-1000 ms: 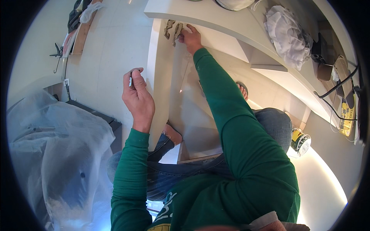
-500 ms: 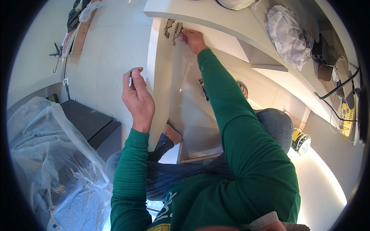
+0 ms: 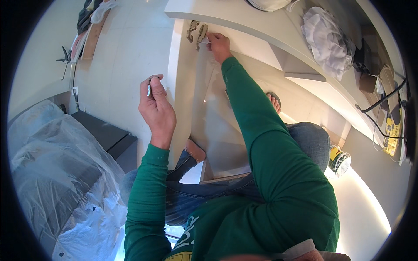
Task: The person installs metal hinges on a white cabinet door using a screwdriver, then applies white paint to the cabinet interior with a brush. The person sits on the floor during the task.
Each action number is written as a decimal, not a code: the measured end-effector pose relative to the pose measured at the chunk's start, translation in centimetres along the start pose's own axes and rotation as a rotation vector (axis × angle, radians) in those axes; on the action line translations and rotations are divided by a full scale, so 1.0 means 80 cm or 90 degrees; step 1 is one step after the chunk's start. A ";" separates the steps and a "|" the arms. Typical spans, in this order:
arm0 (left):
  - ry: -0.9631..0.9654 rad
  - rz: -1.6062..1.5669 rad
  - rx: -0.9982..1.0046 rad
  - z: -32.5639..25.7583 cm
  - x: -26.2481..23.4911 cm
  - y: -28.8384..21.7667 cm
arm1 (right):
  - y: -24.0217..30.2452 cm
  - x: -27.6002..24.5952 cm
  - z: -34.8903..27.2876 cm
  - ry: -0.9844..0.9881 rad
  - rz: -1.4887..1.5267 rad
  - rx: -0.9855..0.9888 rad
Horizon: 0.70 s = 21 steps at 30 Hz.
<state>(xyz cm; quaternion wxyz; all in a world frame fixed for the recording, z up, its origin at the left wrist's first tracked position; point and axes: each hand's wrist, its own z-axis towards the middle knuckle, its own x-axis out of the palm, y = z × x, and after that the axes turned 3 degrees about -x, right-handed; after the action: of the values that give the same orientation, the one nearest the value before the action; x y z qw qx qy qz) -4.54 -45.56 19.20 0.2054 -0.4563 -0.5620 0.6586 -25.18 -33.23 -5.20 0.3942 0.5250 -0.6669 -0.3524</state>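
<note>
My left hand (image 3: pixel 157 111) is raised beside the front edge of a white cabinet panel (image 3: pixel 175 61). Its fingers are curled around a small shiny metal piece (image 3: pixel 149 90), mostly hidden in the grip. Reaching under the white top (image 3: pixel 217 13), my right hand (image 3: pixel 219 47) has its thumb and fingers pinched at the edge of a metal cabinet hinge (image 3: pixel 202 35). That hinge is on the inner side of the panel, near its upper end. A second metal bracket (image 3: pixel 190 31) is just to its left. The tips of my right fingers are partly hidden.
Clear plastic sheeting (image 3: pixel 56 152) drapes the left side, next to a dark grey box (image 3: pixel 102 135). A crumpled white bundle (image 3: pixel 324 41) lies on the top at right, near black cables (image 3: pixel 383 98). A yellow-and-black container (image 3: pixel 338 160) stands by my right knee. My feet flank the cabinet opening.
My right hand has shifted slightly at the hinge, its fingers a little further right. The left hand keeps its grip, almost unmoved. The plastic sheeting at left has changed shape.
</note>
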 end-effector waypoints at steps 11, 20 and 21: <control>0.004 0.003 -0.012 0.000 -0.001 0.001 | -0.004 -0.003 0.013 0.062 0.203 0.092; 0.011 -0.003 -0.012 -0.001 -0.002 -0.001 | -0.001 0.007 0.015 0.012 0.156 0.069; 0.009 -0.002 -0.009 -0.001 -0.002 -0.001 | -0.001 0.007 0.015 -0.015 0.151 0.085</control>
<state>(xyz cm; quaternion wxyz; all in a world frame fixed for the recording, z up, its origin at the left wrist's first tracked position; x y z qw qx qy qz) -4.42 -45.61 19.30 0.2071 -0.4612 -0.5659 0.6512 -26.27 -33.74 -5.71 0.3897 0.4631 -0.7509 -0.2641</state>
